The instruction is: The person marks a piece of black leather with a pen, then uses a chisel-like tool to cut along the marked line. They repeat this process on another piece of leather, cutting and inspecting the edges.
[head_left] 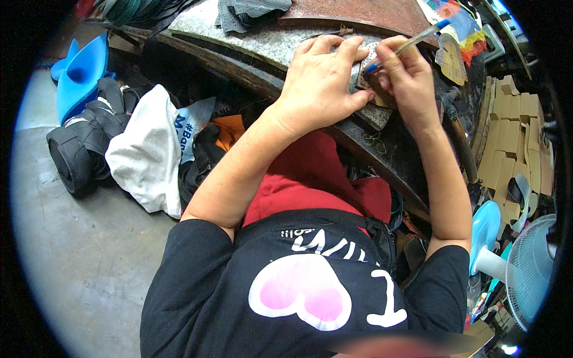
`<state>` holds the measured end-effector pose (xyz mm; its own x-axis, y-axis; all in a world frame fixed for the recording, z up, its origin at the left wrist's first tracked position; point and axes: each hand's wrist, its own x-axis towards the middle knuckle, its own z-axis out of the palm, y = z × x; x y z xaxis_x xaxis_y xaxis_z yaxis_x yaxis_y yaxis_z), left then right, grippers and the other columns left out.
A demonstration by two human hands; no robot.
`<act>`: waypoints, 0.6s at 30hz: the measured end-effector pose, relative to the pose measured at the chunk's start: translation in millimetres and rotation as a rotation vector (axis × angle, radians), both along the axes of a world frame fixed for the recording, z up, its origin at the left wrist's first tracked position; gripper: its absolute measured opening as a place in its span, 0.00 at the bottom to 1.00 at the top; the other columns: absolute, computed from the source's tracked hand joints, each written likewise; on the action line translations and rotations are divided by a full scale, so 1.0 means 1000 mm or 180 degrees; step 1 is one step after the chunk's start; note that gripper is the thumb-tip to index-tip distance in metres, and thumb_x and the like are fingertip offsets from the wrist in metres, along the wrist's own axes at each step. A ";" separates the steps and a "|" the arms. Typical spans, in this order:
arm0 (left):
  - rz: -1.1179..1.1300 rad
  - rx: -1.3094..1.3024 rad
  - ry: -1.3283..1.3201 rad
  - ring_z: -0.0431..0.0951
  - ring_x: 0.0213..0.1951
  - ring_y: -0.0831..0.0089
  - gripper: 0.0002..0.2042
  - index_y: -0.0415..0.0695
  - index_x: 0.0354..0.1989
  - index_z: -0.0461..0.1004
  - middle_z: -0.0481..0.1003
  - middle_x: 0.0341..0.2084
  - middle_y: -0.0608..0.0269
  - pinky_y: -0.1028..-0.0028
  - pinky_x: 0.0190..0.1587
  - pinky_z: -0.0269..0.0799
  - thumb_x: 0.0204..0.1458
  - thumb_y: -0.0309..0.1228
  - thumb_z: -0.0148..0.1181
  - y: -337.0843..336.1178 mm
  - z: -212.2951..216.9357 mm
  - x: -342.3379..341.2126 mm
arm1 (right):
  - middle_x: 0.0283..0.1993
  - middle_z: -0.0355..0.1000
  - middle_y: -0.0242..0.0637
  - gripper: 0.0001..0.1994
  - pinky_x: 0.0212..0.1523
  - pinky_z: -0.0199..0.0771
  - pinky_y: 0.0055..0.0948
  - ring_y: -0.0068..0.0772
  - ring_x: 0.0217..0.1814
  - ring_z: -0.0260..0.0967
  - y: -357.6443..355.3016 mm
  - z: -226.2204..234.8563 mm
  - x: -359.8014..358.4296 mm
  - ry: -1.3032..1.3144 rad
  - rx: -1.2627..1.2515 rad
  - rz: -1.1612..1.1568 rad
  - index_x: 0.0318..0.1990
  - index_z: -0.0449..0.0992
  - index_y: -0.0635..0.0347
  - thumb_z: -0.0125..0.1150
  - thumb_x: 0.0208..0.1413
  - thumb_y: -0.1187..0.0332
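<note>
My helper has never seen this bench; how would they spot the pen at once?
At the top of the view, find the speckled grey slab. Near its right end, the right hand holds the pen. Slim and straight, with a pale barrel and blue at both ends, it stands apart from the flat tan piece right of that hand.

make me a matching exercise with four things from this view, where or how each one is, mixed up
Things:
1. pen
2. left hand
3. white cloth
4. fan

Places or states:
A. in the picture's left part
B. held in the right hand
C. near the picture's right rim
D. thumb spread away from the fingers

Pairs: 1-B, 2-D, 3-A, 4-C
</note>
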<state>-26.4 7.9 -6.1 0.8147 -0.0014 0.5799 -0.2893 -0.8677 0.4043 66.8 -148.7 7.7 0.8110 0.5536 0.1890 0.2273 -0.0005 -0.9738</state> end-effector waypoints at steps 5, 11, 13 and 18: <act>-0.0010 0.0034 0.0007 0.70 0.57 0.51 0.39 0.42 0.62 0.63 0.73 0.50 0.47 0.56 0.60 0.63 0.40 0.44 0.71 -0.001 0.000 -0.001 | 0.29 0.73 0.24 0.06 0.25 0.61 0.16 0.12 0.24 0.62 0.000 -0.003 -0.001 -0.0458 -0.0071 0.0261 0.43 0.77 0.57 0.61 0.62 0.67; 0.0038 -0.0058 0.0072 0.69 0.58 0.53 0.40 0.42 0.62 0.63 0.74 0.52 0.52 0.56 0.61 0.62 0.40 0.44 0.72 -0.002 0.001 -0.002 | 0.26 0.68 0.23 0.05 0.23 0.59 0.14 0.09 0.23 0.59 0.002 -0.003 -0.005 -0.1096 -0.0094 0.0353 0.40 0.76 0.57 0.61 0.62 0.67; -0.0054 -0.0068 0.0055 0.69 0.58 0.54 0.39 0.41 0.62 0.63 0.74 0.53 0.54 0.57 0.61 0.61 0.40 0.44 0.71 -0.001 0.001 -0.001 | 0.26 0.69 0.23 0.05 0.22 0.60 0.13 0.10 0.23 0.60 -0.001 0.000 -0.001 0.0071 0.0440 0.0190 0.40 0.75 0.57 0.60 0.63 0.67; 0.0008 -0.0088 0.0081 0.68 0.59 0.55 0.39 0.41 0.62 0.62 0.74 0.53 0.55 0.57 0.62 0.61 0.40 0.43 0.71 -0.002 0.000 -0.001 | 0.26 0.68 0.23 0.05 0.21 0.60 0.13 0.11 0.21 0.61 -0.001 0.000 -0.001 0.0139 0.0573 -0.0094 0.40 0.75 0.57 0.60 0.63 0.67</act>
